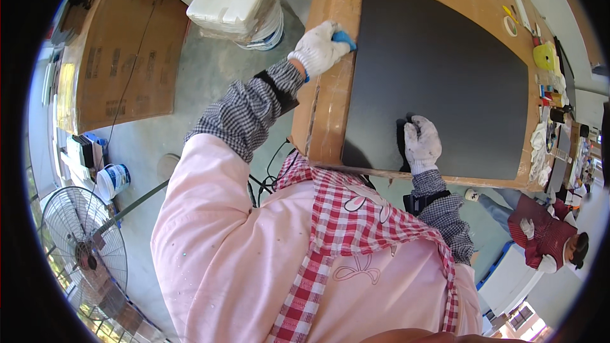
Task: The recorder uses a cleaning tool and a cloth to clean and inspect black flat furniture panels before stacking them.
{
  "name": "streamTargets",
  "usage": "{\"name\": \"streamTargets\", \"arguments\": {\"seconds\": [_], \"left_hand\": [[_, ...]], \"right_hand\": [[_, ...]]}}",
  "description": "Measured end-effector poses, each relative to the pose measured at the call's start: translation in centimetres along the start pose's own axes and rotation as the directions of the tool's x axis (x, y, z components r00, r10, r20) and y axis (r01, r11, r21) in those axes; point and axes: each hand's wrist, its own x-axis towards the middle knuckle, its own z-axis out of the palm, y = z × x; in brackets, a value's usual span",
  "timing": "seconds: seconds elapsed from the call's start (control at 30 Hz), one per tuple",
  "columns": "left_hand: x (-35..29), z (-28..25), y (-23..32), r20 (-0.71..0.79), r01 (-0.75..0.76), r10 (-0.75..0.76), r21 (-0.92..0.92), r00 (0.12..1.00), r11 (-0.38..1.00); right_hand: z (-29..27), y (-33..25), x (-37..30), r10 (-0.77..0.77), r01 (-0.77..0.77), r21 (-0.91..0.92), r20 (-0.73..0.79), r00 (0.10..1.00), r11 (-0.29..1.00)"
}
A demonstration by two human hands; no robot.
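Observation:
A large dark grey panel (438, 63) with a curved far edge lies flat on a cardboard-covered worktop (330, 98). My left hand (316, 49), in a white glove, is closed around a small blue pad (344, 40) at the panel's left edge. Whether the pad is sponge or cloth does not show. Above the near part of the panel is my right hand (422, 145), also white-gloved, its fingers curled in toward the thumb. Anything inside those fingers is too small or hidden to make out. A dark shadow or reflection shows beside that hand.
A roll of tape (510, 26), a yellow-green tape dispenser (544, 56) and other tools line the worktop's right side. On the floor at left stand a wrapped white stack (232, 0), a big carton (127, 57) and a fan (86, 251). Another person (546, 232) is at lower right.

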Motion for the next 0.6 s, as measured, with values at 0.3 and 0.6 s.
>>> {"name": "streamTargets", "arguments": {"seconds": [0.3, 0.6], "left_hand": [[2.8, 1.1, -0.3, -0.171, -0.042, 0.043, 0.008, 0.984, 0.999], [-3.7, 0.7, -0.6, -0.067, 0.062, -0.059, 0.038, 0.996, 0.997]], "right_hand": [[0.1, -0.6, 0.0, 0.033, -0.032, -0.027, 0.027, 0.999, 0.999], [0.1, -0.8, -0.3, -0.003, 0.005, -0.058, 0.020, 1.000, 0.998]]}}
